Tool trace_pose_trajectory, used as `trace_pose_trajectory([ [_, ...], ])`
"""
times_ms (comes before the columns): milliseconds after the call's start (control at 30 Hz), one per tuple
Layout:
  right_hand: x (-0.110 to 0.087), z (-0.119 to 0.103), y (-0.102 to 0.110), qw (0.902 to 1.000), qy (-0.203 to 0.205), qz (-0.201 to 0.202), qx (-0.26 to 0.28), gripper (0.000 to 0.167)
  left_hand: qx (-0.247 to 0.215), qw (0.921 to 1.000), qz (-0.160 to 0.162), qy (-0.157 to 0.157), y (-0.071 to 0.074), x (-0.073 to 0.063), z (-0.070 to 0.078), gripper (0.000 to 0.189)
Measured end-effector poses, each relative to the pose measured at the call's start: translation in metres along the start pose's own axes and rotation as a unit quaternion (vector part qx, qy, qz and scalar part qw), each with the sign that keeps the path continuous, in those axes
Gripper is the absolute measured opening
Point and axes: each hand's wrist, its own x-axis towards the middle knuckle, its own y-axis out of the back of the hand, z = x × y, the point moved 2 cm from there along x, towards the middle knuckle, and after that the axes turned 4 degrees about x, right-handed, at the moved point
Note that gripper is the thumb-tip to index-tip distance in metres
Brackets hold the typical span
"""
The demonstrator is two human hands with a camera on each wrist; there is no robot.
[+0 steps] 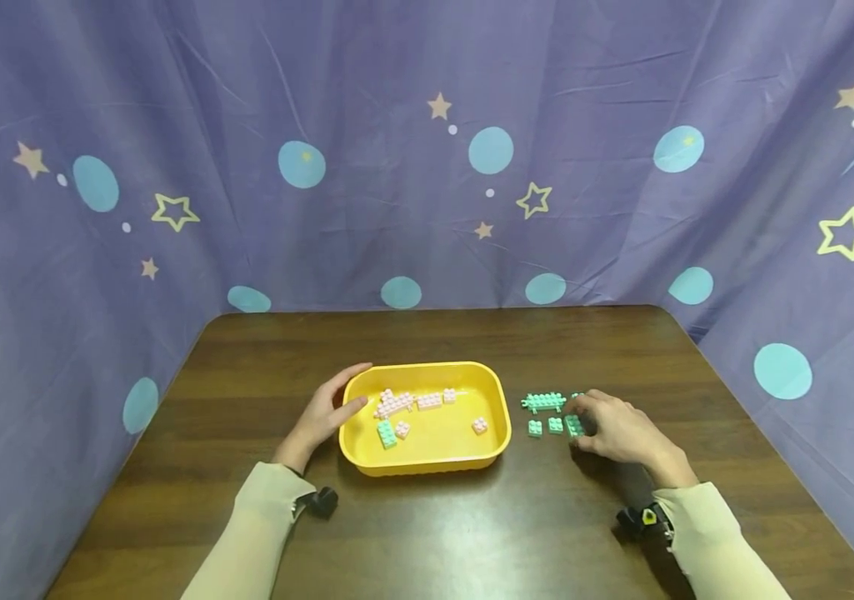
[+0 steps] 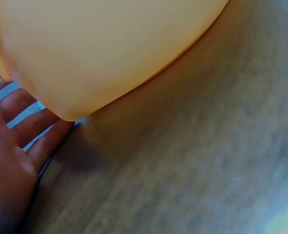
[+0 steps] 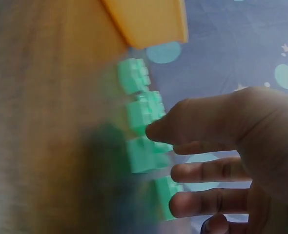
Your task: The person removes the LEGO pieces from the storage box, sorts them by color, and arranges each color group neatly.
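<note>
My left hand (image 1: 319, 423) holds the left end of a yellow plastic tray (image 1: 427, 467), thumb over the rim and fingers along the outside. In the left wrist view, the fingers (image 2: 34, 126) spread against the outer wall of the tray. Over on the right, my right hand (image 1: 621, 429) hovers at a group of green toy bricks, fingers loosely bent. Its thumb is close to a larger green brick (image 1: 574, 427); whether they touch I cannot tell. Two small green bricks, one (image 1: 535, 428) left of the other (image 1: 556, 425), lie beside it.
A green studded base piece (image 1: 544, 402) lies behind the small bricks. Inside the tray are several pink bricks, including a long one (image 1: 430, 401), a studded pink piece (image 1: 393, 405) and a green brick (image 1: 387, 434). A purple patterned curtain (image 1: 427, 233) hangs behind the wooden table (image 1: 427, 542).
</note>
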Motion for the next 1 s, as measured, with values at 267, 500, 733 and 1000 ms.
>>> trace_pose_trajectory([
  [267,0.021,-0.018,0.025,0.9944,0.082,0.065,0.018,0.038,0.006,0.9999,-0.001,0.009,0.001,0.001,0.005,0.054],
  [500,0.059,-0.068,0.024,0.9792,0.178,0.061,0.076,0.038,-0.003,1.0,0.006,0.003,0.0,0.0,0.006,0.052],
  [733,0.088,-0.122,-0.001,0.969,0.238,0.01,0.064,0.037,-0.02,0.9997,-0.003,-0.009,-0.002,-0.002,-0.001,0.054],
  [1000,0.111,-0.163,-0.02,0.9547,0.293,-0.003,0.052,0.033,-0.014,0.9999,-0.004,0.004,0.003,0.0,0.0,0.055],
])
